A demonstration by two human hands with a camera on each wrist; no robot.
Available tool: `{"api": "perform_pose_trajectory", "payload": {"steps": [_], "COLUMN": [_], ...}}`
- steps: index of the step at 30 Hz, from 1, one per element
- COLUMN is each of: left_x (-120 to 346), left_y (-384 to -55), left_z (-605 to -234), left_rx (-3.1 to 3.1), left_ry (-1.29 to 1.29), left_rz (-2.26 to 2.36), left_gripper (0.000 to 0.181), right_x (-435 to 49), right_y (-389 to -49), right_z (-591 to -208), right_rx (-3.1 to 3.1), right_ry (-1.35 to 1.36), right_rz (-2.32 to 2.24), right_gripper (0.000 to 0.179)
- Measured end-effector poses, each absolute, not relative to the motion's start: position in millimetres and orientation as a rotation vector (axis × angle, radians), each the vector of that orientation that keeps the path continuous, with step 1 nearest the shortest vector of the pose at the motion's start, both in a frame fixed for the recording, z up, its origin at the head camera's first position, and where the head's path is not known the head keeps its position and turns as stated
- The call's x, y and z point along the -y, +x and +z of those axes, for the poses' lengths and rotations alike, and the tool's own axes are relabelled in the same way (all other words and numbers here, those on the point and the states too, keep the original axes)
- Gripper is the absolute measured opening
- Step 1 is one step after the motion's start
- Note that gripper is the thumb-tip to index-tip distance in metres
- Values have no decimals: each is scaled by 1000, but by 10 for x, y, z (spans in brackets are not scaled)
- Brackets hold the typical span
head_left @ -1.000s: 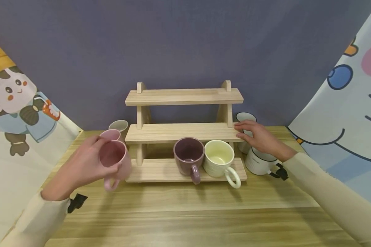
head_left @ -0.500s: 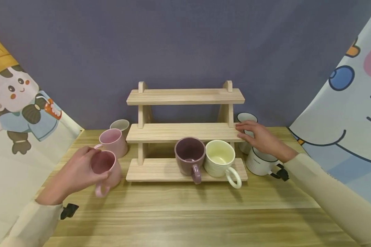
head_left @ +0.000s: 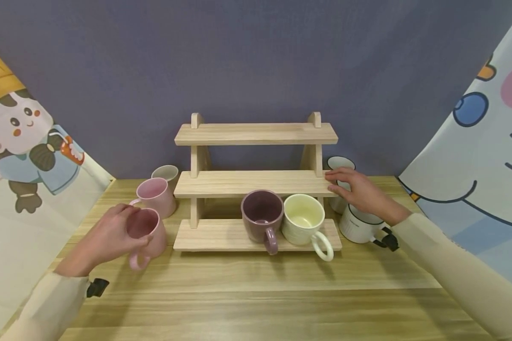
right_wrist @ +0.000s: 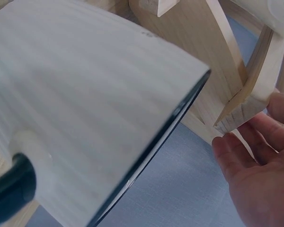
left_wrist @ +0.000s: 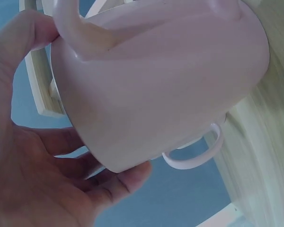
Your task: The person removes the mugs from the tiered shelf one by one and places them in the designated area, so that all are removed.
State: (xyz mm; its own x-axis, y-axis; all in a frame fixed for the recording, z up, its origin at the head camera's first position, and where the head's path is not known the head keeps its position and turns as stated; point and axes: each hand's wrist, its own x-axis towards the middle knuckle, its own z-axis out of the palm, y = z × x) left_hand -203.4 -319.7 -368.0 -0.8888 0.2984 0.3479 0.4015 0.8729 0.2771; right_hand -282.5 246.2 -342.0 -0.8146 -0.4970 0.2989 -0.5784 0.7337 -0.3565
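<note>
Of your two hands, the left (head_left: 106, 239) is spread as wide as the pink mug (head_left: 157, 241), gripping its rim just left of the wooden rack (head_left: 217, 183); whether its base meets the bench (head_left: 256, 303) you cannot tell. Your right (head_left: 360, 192) pinches the middle shelf's end between thumb and fingers. On the bottom shelf, the purple mug (head_left: 253, 229) and pale yellow mug (head_left: 293, 233) stand upright, inner bottoms visible. A second pink mug (head_left: 164, 199) stands behind yours, its handle leftward.
</note>
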Motion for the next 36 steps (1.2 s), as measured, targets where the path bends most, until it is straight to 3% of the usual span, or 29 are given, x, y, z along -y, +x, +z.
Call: {"api": "perform_pose_trajectory", "payload": {"steps": [14,22,36], "left_x": [3323,3430,3493], "left_y": [-2081,-2100,-2129], "left_z": [-3615,-3560,-3516], "left_rx": [2777,2831,2946], "left_ry": [-510,-605,-533], "left_rz": [-549,-551,-546], "left_gripper": [76,70,64], "right_x": [-2469,-2469,-2456], "right_y": [-2837,-2833,-2821], "right_z": [-3445,-3449,-3436], "right_rx": [2750,2743,2744], "right_ry": [850,846,834], "right_rz": [670,668,669], "right_gripper": [34,33,32]}}
